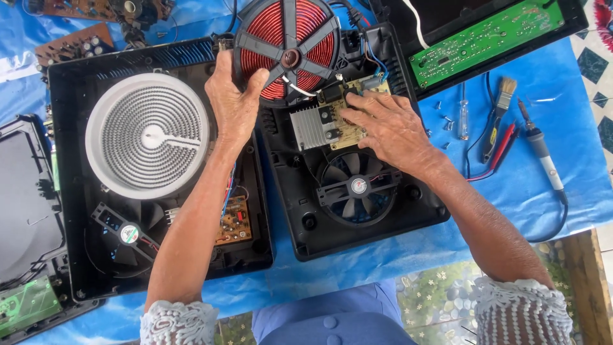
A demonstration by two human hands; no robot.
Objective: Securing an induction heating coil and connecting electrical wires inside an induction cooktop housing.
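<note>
Left hand (233, 105) grips rim of red copper coil (287, 51), tilted up over open black cooker base (383, 220); right hand (389, 128) flat, fingers pressing circuit board (338, 118); best steady coil, sparing thin wires (377, 61).

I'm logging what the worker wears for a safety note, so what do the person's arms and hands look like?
Both hands, the left hand and the right hand, are bare: no gloves, and no rings or watch that I can see. The forearms are uncovered up to white lace sleeve cuffs near the elbows.
</note>
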